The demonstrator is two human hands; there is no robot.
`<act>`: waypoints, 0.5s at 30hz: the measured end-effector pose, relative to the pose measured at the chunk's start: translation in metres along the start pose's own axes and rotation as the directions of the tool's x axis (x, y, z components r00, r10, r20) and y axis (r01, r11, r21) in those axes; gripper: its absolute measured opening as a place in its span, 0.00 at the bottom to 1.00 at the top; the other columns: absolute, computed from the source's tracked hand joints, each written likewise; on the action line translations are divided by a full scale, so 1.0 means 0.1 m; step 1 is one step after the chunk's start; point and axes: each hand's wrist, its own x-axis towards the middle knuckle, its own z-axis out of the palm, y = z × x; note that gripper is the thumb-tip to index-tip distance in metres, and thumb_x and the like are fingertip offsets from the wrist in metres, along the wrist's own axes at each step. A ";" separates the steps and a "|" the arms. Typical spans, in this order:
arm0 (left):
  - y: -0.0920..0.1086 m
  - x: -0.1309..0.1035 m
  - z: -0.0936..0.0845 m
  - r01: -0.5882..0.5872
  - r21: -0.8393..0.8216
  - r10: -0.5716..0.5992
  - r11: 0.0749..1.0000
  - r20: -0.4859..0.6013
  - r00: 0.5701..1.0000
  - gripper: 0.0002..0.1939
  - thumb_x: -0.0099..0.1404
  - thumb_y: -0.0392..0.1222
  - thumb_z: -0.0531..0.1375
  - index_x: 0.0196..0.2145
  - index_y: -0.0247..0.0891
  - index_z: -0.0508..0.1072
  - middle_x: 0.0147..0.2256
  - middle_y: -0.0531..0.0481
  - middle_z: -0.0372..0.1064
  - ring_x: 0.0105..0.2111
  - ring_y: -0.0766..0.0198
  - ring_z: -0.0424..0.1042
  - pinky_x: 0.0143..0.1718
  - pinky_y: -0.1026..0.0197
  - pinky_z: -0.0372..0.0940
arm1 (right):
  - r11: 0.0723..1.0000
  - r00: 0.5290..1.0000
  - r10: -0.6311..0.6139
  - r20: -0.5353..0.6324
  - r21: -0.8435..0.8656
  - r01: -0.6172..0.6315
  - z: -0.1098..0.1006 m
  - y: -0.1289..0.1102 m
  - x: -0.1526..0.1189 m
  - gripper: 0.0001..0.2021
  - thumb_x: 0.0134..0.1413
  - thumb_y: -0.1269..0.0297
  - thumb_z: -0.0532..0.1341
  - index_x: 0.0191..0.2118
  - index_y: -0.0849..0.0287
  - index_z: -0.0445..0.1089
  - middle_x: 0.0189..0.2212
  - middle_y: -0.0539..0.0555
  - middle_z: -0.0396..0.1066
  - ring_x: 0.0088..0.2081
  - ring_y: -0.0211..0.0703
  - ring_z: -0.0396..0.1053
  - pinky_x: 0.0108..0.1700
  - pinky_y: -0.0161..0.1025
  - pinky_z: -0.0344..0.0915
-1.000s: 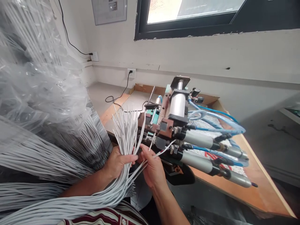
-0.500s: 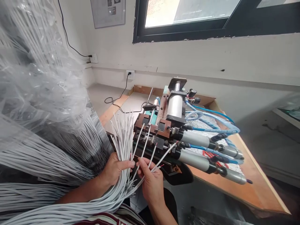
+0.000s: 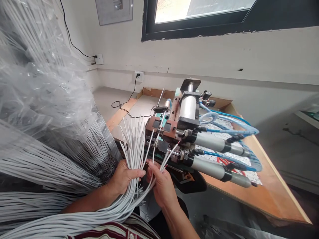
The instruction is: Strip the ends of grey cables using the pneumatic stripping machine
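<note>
A thick bundle of light grey cables (image 3: 133, 149) stands upright in my left hand (image 3: 126, 177), its thumb laid across the front. The lengths run down and off to the left across my lap. Close beside it, my right hand (image 3: 159, 181) is closed on a few separate cables (image 3: 167, 158), one with a reddish tip. Another single cable (image 3: 154, 151) rises between the hands toward the jaws of a pneumatic wire-stripping machine (image 3: 161, 129); whether its end is inside them I cannot tell. My right fingertips are partly hidden behind the cables.
Large cable bundles under clear plastic wrap (image 3: 50, 93) fill the left side. Silver air cylinders (image 3: 211, 167) and blue hoses (image 3: 244, 124) stick out to the right over a wooden-edged table (image 3: 269, 189). A black power cord (image 3: 134, 91) runs to a wall socket.
My right hand has gathered its spread cables closer together, and their tips have shifted left. The left hand still holds the bundle. The view has moved slightly.
</note>
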 end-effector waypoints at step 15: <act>0.02 0.03 0.00 0.002 -0.034 -0.002 0.999 -0.021 1.000 0.08 0.47 0.39 0.65 0.26 0.32 0.74 0.20 0.52 0.69 0.20 0.66 0.68 0.24 0.64 0.63 | 0.993 0.982 -0.116 -0.149 -0.016 0.114 0.03 0.01 0.03 0.14 0.35 0.55 0.68 0.24 0.63 0.73 0.17 0.47 0.61 0.18 0.30 0.53 0.20 0.30 0.51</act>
